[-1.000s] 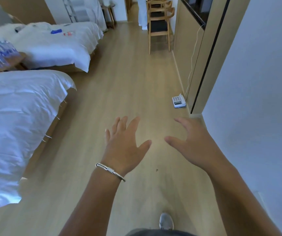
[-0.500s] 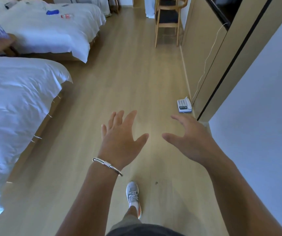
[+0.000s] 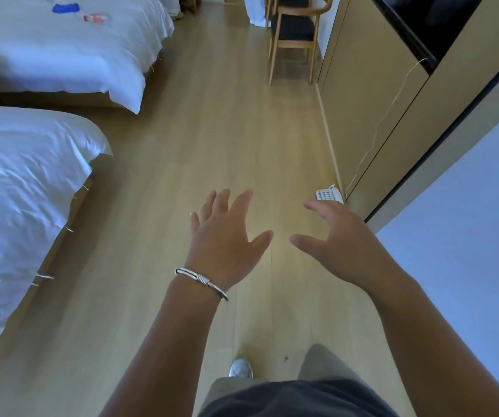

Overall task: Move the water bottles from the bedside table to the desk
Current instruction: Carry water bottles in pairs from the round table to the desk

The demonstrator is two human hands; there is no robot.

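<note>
above the wooden floor [image 3: 212, 145], in the middle of the view, the two bare hands are held out in front of the person, and neither one holds anything. the left hand [image 3: 227, 239] has its back to the camera, the fingers straight and a little spread, the thumb out to the right; a silver bracelet [image 3: 201, 281] sits around its wrist. the right hand [image 3: 341, 245] is just beside it, apart from it, with relaxed fingers bent slightly downward and the thumb pointing toward the left hand. the water bottles cannot be seen in this view. at the far left edge, between the two beds, a small piece of brown wood shows, but i cannot tell if it is the bedside table. the near bed [image 3: 16, 191] with white cover fills the left side, and the far bed [image 3: 61, 55] lies behind it, with a blue thing [image 3: 66, 8] and a small red and white thing [image 3: 96, 18] on top, both too blurred to name. on the floor near the right wall stands a white telephone [image 3: 328, 194], partly hidden by the right fingers, and a thin white cord [image 3: 383, 121] runs up from it along the wooden panel. a wooden chair [image 3: 295, 34] with dark seat stands at the top. at the bottom, one light shoe [image 3: 240, 368] touches the floor, under the dark shirt and grey trousers.
</note>
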